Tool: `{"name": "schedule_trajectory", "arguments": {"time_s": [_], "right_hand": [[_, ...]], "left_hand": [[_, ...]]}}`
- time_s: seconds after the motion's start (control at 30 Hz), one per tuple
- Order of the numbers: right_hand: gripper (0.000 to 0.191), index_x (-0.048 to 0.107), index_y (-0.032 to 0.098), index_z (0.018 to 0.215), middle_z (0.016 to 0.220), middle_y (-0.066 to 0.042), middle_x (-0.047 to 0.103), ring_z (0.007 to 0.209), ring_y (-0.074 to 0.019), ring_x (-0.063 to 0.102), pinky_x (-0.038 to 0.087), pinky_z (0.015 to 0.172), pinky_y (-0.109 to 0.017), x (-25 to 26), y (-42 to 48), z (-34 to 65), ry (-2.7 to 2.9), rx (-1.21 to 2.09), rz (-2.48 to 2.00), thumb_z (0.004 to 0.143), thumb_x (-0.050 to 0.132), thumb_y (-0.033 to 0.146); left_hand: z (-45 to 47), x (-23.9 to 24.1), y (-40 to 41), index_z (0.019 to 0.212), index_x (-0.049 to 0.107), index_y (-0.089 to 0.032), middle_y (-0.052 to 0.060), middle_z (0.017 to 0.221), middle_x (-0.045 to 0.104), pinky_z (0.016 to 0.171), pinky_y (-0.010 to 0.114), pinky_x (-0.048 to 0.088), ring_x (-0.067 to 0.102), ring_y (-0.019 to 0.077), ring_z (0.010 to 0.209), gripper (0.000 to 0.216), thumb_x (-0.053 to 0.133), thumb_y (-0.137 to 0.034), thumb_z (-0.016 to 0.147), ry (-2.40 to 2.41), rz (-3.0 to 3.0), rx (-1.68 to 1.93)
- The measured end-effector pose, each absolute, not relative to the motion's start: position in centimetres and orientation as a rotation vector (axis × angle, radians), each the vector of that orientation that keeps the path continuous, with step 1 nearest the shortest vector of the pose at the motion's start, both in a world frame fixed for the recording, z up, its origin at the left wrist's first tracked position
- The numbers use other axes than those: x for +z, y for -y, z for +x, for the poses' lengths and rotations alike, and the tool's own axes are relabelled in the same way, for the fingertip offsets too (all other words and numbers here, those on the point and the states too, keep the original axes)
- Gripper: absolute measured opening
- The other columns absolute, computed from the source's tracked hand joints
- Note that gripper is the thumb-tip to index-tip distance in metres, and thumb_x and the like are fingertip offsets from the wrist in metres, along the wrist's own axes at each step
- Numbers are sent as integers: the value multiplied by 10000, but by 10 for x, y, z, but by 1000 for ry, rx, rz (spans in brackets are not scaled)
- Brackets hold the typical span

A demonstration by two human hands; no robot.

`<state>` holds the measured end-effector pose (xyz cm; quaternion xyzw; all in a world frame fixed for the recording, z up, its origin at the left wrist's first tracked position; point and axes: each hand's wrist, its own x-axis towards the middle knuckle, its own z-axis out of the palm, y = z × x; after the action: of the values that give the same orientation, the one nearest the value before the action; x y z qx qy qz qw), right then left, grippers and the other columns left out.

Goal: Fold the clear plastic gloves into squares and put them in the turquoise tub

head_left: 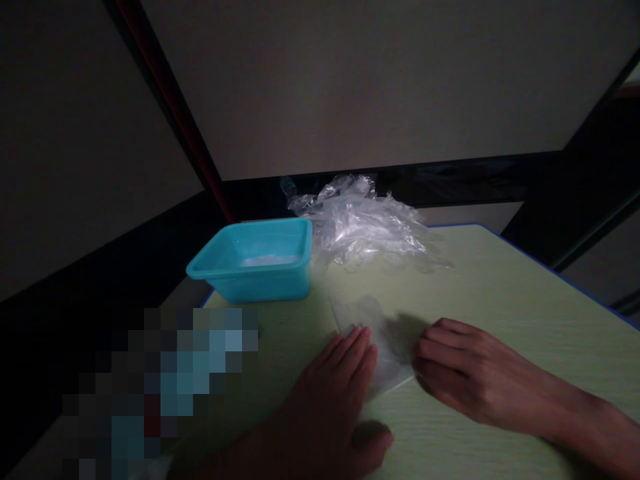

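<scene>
A thin, see-through plastic bag [365,310] lies flat on the light green table, in the middle of the head view. My left hand [340,393] rests on its left part, fingers stretched out flat and thumb apart. At the bag's right edge, my right hand [465,370] is closed, its fingers curled around that edge; the fingertips themselves are hidden. Beyond both hands, a crumpled heap of clear plastic bags [355,227] sits at the far edge of the table.
A turquoise plastic tub [260,283] with something whitish in its bottom stands at the table's far left, beside the heap. The table [520,300] has a blue edge. Dark-trimmed panels [375,87] rise behind it. A pixelated patch covers the lower left.
</scene>
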<state>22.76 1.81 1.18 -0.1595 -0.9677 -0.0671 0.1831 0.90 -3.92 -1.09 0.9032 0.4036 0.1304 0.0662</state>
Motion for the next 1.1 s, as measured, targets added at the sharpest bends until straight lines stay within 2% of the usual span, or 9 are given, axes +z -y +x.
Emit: {"name": "schedule_trajectory", "arguments": {"time_s": [0.17,0.3,0.5,0.77,0.9,1.0,1.1], "right_hand": [[239,583,160,738,799,-87,601,723,-195,516,426,656,-348,10,-12,227,2695,57,-580,840,368,136],[219,577,156,795,878,-105,630,778,-208,559,468,707,-367,11,-10,226,2668,117,-585,814,365,108],[249,550,189,826,782,-81,651,757,-200,615,509,711,-355,13,-10,223,2603,215,-602,862,310,131],[237,545,170,1001,936,-95,683,860,-189,638,524,780,-338,14,-13,226,2647,191,-556,883,341,160],[273,566,124,984,970,-129,678,877,-208,634,526,775,-358,9,-18,228,2721,128,-464,921,341,266],[368,588,122,956,979,-126,679,882,-209,634,527,750,-360,5,-21,229,2756,108,-451,955,251,271],[384,594,128,940,980,-113,679,863,-204,633,522,733,-356,4,-22,229,2771,124,-450,962,230,249]], "left_hand": [[8,-15,41,1185,503,-29,189,1263,528,988,408,414,494,281,1169,507,519,-358,800,-1295,2848,588],[9,-13,42,1120,545,-44,159,1157,612,932,368,471,576,247,1064,366,448,-243,829,-1330,2937,658],[10,-12,41,1094,564,-52,148,1140,626,909,352,488,587,233,1050,350,404,-203,822,-1329,2984,666],[8,-14,40,1106,563,-87,117,1136,632,924,334,460,579,200,1059,353,312,-116,860,-1327,2996,601],[7,-14,40,1112,563,-81,121,1132,633,925,332,453,575,204,1061,363,297,-119,867,-1313,2999,579],[7,-15,39,1111,566,-87,114,1142,629,920,323,455,572,198,1066,368,290,-114,868,-1319,3008,585],[8,-15,39,1099,571,-83,115,1136,632,914,323,461,579,200,1057,368,294,-103,859,-1314,3009,578]]}}
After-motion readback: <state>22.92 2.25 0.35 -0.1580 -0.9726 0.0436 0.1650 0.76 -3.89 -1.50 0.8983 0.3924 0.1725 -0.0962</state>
